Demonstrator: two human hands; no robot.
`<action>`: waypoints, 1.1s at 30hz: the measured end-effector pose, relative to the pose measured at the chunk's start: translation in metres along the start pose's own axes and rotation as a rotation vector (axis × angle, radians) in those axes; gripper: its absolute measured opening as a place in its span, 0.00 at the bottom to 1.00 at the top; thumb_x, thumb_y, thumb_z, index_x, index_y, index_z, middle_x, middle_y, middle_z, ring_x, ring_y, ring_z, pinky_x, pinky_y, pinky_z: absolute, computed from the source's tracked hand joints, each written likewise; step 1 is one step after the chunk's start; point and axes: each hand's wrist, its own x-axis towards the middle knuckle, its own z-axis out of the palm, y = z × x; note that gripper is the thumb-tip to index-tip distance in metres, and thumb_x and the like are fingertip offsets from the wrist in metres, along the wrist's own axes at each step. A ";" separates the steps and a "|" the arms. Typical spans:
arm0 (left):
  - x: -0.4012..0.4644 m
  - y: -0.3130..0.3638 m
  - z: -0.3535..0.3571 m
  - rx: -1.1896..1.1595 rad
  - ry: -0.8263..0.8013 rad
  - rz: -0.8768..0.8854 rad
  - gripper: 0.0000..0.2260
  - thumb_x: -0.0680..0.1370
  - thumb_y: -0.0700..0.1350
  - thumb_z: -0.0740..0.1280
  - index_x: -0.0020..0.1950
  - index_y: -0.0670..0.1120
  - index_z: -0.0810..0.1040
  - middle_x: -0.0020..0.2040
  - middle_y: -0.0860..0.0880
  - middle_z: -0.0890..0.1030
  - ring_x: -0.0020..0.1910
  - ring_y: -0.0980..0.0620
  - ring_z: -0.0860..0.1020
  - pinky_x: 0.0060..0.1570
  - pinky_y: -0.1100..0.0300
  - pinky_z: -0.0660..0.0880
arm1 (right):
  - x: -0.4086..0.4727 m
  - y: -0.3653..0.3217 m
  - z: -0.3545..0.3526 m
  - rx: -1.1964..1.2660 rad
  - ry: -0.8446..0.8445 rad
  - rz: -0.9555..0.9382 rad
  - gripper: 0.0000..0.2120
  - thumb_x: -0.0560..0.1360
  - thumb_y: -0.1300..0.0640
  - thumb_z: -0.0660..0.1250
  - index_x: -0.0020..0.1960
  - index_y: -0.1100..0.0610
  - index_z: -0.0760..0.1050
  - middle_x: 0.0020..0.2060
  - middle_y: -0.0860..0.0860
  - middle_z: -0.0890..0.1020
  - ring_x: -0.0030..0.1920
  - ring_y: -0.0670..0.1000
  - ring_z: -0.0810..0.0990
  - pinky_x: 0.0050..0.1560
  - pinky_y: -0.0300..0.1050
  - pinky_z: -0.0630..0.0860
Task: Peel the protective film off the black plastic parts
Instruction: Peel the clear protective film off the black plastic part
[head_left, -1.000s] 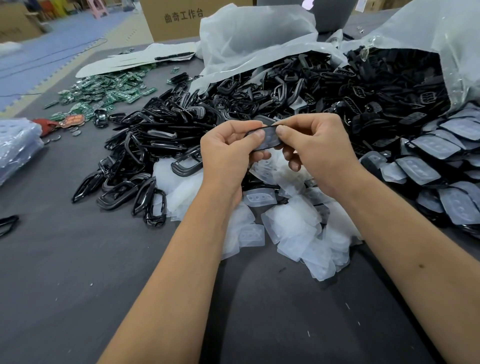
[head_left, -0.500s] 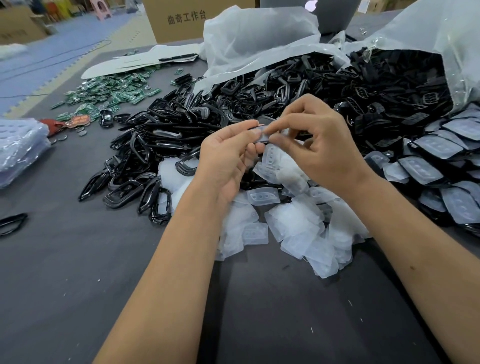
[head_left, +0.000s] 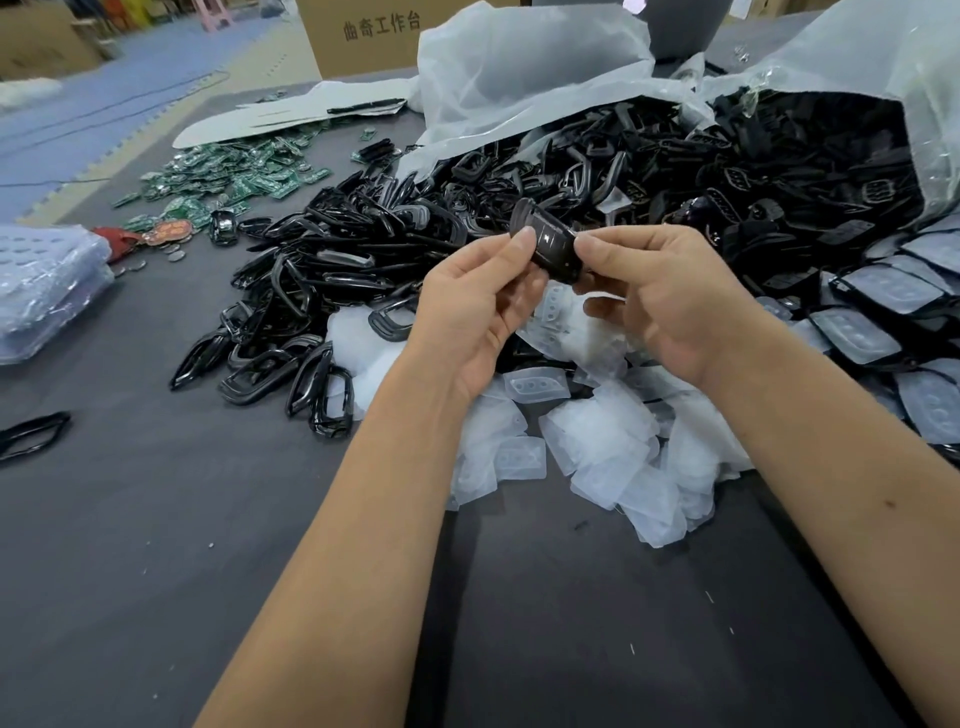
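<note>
film gone; black part (head_left: 553, 249) glossy, bare, between hands (head_left: 571, 306).

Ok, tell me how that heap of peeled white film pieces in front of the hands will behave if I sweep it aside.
The peeled film pieces look thin and translucent, so probably very light and apt to scatter rather than slide as one heap. Their edges curl and overlap loosely, suggesting they are floppy and will crumple under a push. Some may cling to the dark table mat or to skin; the picture cannot confirm that.
</note>
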 end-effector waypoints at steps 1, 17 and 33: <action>0.000 0.000 0.000 0.004 0.005 -0.001 0.04 0.80 0.38 0.71 0.46 0.40 0.83 0.40 0.44 0.82 0.36 0.54 0.77 0.35 0.67 0.79 | 0.000 0.000 -0.001 0.042 -0.022 0.015 0.04 0.79 0.62 0.71 0.48 0.58 0.85 0.43 0.55 0.86 0.40 0.48 0.81 0.39 0.41 0.78; 0.004 -0.007 0.003 -0.013 0.030 0.025 0.05 0.81 0.40 0.70 0.46 0.41 0.83 0.41 0.46 0.84 0.38 0.54 0.81 0.39 0.65 0.80 | 0.000 0.008 -0.002 0.067 -0.065 -0.139 0.14 0.74 0.72 0.71 0.56 0.59 0.83 0.37 0.51 0.84 0.40 0.49 0.83 0.50 0.43 0.81; 0.004 -0.005 0.002 0.012 0.009 -0.024 0.04 0.81 0.40 0.70 0.50 0.41 0.83 0.38 0.46 0.84 0.31 0.57 0.78 0.32 0.67 0.76 | 0.001 0.004 -0.004 0.268 -0.120 -0.060 0.21 0.75 0.76 0.66 0.67 0.66 0.76 0.48 0.58 0.88 0.53 0.57 0.87 0.55 0.47 0.82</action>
